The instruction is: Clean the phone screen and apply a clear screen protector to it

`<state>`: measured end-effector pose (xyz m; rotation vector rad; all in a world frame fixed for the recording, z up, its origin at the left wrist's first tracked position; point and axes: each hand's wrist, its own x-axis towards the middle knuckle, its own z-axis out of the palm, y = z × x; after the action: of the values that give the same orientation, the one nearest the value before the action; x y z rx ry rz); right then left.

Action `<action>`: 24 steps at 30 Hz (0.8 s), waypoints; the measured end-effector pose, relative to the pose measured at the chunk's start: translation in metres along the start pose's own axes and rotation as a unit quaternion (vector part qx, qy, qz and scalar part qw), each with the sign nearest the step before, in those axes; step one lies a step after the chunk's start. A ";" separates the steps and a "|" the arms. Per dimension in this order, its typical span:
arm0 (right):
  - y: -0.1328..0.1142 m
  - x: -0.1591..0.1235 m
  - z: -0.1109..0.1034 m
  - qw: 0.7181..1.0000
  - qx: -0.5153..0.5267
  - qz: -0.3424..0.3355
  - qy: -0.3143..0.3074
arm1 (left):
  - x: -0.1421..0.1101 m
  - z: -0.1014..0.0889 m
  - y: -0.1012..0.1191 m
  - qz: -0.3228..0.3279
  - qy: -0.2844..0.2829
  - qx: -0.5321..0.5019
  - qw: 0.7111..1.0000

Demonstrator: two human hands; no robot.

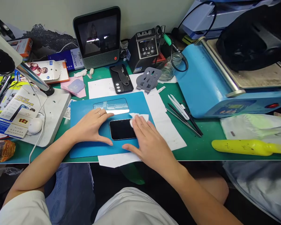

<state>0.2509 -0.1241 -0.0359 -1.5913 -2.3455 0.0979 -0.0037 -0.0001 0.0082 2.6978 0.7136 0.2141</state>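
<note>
A black phone (120, 129) lies screen up on a blue work mat (84, 147). My left hand (91, 125) rests flat on the mat with fingers spread, its thumb and fingers bracing the phone's left end. My right hand (147, 137) lies over the phone's right end, fingers pressed down on a white wipe (140, 117) against the screen. A clear screen protector sheet (112, 105) lies on the mat just behind the phone.
Behind the mat lie a black phone case (120, 78) and a grey stand (148, 79). Tweezers (184, 115) sit right of the mat, beside a blue laminating machine (215, 84). A yellow tool (245, 147) lies at front right. A small monitor (98, 37) and a soldering station (145, 48) stand at the back.
</note>
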 end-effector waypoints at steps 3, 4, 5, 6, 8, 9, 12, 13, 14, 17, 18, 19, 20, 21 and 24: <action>-0.024 0.022 0.004 0.999 0.022 -0.031 -0.016 | -0.001 -0.001 -0.003 0.005 0.011 -0.018 1.000; -0.031 0.027 0.005 0.998 0.028 -0.042 -0.023 | -0.001 -0.002 -0.004 0.005 0.011 -0.023 1.000; -0.038 0.031 0.006 0.998 0.032 -0.053 -0.027 | -0.002 -0.002 -0.004 0.004 0.009 -0.027 1.000; -0.044 0.033 0.006 0.997 0.034 -0.061 -0.029 | -0.002 -0.002 -0.005 0.002 0.006 -0.032 0.999; -0.054 0.032 0.006 0.996 0.034 -0.072 -0.031 | -0.002 -0.003 -0.006 -0.002 -0.002 -0.039 0.999; -0.057 0.030 0.006 0.996 0.033 -0.077 -0.030 | -0.002 -0.003 -0.006 -0.004 -0.007 -0.041 0.999; -0.064 0.015 0.006 0.995 0.024 -0.092 -0.020 | -0.001 -0.002 -0.006 -0.003 -0.022 -0.042 0.999; -0.064 0.010 0.005 0.995 0.021 -0.095 -0.016 | -0.001 -0.001 -0.005 0.000 -0.025 -0.042 0.999; -0.063 0.005 0.005 0.995 0.020 -0.098 -0.013 | -0.001 -0.001 -0.005 0.003 -0.026 -0.043 0.999; -0.052 -0.010 0.001 0.995 0.027 -0.098 -0.010 | -0.001 0.000 -0.005 0.010 -0.028 -0.038 0.999; -0.045 -0.016 -0.001 0.995 0.030 -0.091 -0.010 | -0.001 0.000 -0.005 0.011 -0.029 -0.035 0.999; -0.038 -0.021 -0.004 0.996 0.030 -0.082 -0.009 | -0.001 0.000 -0.005 0.011 -0.030 -0.032 0.999; -0.030 -0.027 -0.007 0.997 0.027 -0.071 -0.005 | -0.001 0.000 -0.005 0.010 -0.032 -0.027 0.999; -0.023 -0.033 -0.009 0.998 0.023 -0.059 -0.001 | -0.001 0.000 -0.005 0.009 -0.034 -0.023 0.999; -0.004 -0.044 -0.015 1.000 0.011 -0.023 0.001 | 0.000 0.000 -0.004 0.004 -0.038 -0.011 0.999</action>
<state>0.2668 -0.1674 -0.0296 -1.5250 -2.3707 0.1119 -0.0052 0.0030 0.0068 2.6732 0.6753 0.1193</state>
